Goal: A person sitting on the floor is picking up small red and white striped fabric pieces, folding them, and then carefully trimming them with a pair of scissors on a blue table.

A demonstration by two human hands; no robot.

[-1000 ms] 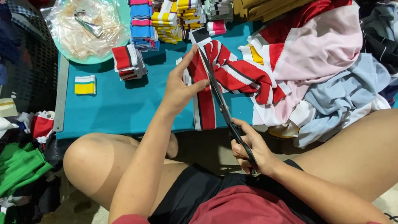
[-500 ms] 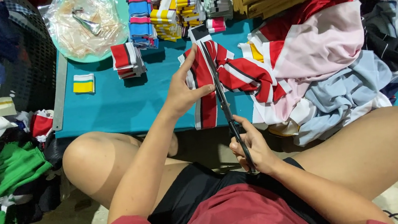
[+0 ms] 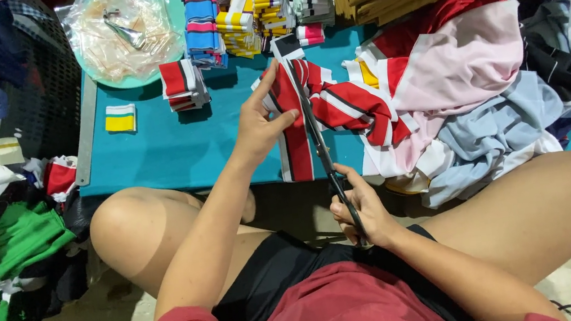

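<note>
Scissors (image 3: 317,135) have advanced up the red-white striped strip (image 3: 291,120) since earlier; your left hand (image 3: 259,124) pinches its edge against the teal table (image 3: 153,148), right hand (image 3: 363,210) clenched on the handles. Mid-cut; next close blades just beyond your left fingertips

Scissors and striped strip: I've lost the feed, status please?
Right hand grips scissors. Left hand holds striped strip on teal table. Blades along strip; fabric pile alongside.

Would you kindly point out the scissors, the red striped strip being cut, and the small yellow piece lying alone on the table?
scissors (image 3: 317,142), head view, on the blade.
red striped strip (image 3: 297,153), head view, lower red part.
yellow piece (image 3: 120,120), head view, its middle.
</note>
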